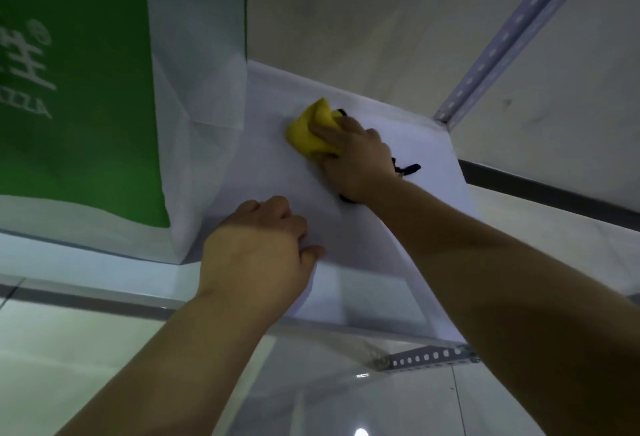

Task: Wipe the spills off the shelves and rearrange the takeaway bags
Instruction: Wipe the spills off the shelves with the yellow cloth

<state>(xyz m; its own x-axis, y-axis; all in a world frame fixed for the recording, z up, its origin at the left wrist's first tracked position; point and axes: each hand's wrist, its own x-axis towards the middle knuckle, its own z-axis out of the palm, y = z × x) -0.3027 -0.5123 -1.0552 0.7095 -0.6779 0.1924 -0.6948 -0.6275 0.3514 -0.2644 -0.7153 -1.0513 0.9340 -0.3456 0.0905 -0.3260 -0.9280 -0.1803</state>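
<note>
Bag [76, 106] with a green printed face and a white, sharply creased side panel stands upright on the pale, smooth shelf [86, 272]; its top runs out of view, so what it holds cannot be told. Just right of the bag, touching its base, a thin white sheet [277, 172] lies flat on the shelf and hangs a little over the front edge. On that sheet, right of the bag and toward the back, the right hand [353, 158] grips a soft, bunched yellow cloth [308, 130], fingers curled over it and pressing it down. Black marks [408, 168] streak the sheet on the far side of that hand from the bag, partly hidden under the wrist. Nearer the front, just beside the bag's lower corner, the left hand [256, 248] rests knuckles-up on the sheet with fingers curled under and the thumb at the sheet's front edge; whether it pinches the sheet cannot be told. Well to the right of the bag a grey metal post [502, 40] with rows of punched holes rises along the plain wall [346, 19], and a matching holed bracket [426, 356] shows below the shelf. Glossy floor [69, 349] lies below the bag
</note>
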